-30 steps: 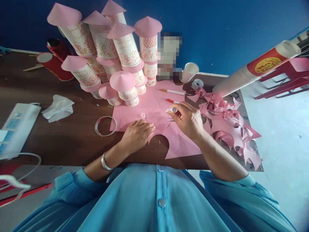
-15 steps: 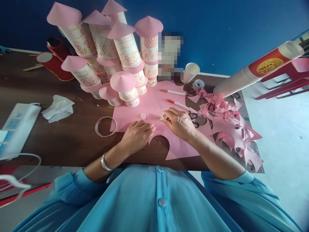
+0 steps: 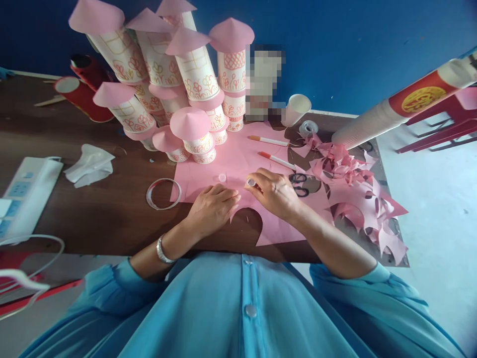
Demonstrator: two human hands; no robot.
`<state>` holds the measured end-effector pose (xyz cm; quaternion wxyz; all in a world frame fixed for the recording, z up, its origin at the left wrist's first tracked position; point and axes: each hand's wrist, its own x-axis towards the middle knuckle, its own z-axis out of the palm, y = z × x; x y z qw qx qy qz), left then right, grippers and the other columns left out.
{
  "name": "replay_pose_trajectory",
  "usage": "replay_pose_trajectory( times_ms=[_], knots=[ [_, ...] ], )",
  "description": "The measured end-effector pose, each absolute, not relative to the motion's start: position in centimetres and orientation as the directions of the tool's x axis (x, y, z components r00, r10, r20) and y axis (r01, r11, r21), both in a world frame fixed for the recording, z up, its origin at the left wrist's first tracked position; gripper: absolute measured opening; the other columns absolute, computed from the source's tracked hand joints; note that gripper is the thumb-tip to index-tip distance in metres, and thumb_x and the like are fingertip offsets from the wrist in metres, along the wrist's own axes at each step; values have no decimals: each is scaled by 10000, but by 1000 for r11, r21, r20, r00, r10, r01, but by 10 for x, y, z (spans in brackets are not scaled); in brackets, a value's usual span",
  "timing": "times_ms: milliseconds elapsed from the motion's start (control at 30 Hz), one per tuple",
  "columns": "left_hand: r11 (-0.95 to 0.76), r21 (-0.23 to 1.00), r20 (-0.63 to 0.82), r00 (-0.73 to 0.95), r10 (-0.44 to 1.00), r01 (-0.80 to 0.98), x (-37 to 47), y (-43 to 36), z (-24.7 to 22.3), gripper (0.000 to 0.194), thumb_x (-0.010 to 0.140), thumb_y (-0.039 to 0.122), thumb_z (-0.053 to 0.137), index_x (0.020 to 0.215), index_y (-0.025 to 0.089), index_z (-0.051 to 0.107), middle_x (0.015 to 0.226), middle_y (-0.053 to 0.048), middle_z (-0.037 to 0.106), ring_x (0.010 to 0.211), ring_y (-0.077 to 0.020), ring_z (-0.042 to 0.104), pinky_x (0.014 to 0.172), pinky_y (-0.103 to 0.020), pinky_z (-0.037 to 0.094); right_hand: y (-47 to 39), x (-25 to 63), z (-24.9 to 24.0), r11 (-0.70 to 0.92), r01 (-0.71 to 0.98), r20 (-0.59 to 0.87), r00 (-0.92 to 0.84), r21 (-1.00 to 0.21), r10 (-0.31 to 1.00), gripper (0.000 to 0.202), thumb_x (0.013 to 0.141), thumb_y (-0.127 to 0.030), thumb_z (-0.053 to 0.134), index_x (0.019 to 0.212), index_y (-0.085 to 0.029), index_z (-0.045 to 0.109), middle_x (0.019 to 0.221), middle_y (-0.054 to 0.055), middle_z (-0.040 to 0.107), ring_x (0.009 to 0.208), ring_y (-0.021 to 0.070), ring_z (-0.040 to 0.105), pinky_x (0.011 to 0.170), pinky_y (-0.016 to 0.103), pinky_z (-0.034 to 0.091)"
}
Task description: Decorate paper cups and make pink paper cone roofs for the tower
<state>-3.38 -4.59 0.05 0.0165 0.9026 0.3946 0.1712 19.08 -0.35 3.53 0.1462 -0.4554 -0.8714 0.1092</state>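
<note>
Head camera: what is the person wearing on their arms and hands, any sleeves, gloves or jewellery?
Both hands are bare, with no gloves. The left hand has a silver bracelet at the wrist. Light blue sleeves of a thin, slightly sheer fabric are pushed up toward the elbows on both arms, matching a buttoned top. No rings can be made out.

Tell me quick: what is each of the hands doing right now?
Left hand: holds nothing, resting palm-down on the pink paper sheet.
Right hand: closed around a small marker.

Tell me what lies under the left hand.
The left hand rests flat on the pink paper sheet, near its cut curved edge. Whatever lies beneath the palm is covered.
</note>
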Motion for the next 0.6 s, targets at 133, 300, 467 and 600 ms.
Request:
replay_pose_trajectory(
  times_ms=[133, 300, 467, 600],
  knots=[
    [-684, 167, 272, 634, 724, 710, -35, -46, -1, 188, 1041, 227, 595, 1139, 205, 754, 1163, -47, 809, 962, -240, 710, 774, -403, 519, 5, 204, 37, 534, 800, 163, -509, -272, 845, 96, 1010, -276, 678, 984, -202, 733, 940, 56, 743, 762, 179, 661, 652, 283, 399],
    [-696, 187, 307, 631, 712, 694, -35, -46, -3, 188, 1036, 220, 606, 1155, 193, 749, 1156, -46, 810, 982, -237, 713, 802, -394, 527, 3, 208, 42, 520, 787, 291, -439, -332, 850, 141, 1028, -324, 658, 1000, -210, 737, 946, 61, 749, 780, 186, 658, 682, 290, 421],
    [-694, 189, 319, 625, 712, 694, -34, -45, -2, 176, 1020, 228, 634, 1140, 198, 759, 1127, -59, 808, 948, -249, 703, 763, -404, 517, -6, 194, 37, 546, 730, 185, -520, -412, 834, 100, 1026, -265, 661, 996, -202, 734, 935, 49, 753, 789, 169, 685, 693, 271, 432],
    [-682, 212, 303, 617, 727, 700, -33, -45, -1, 188, 1026, 222, 617, 1137, 212, 768, 1126, -63, 806, 955, -248, 704, 768, -402, 523, -3, 193, 33, 521, 758, 150, -506, -392, 850, 69, 1011, -245, 683, 997, -200, 734, 945, 49, 755, 804, 174, 696, 698, 272, 429]
  ],
)
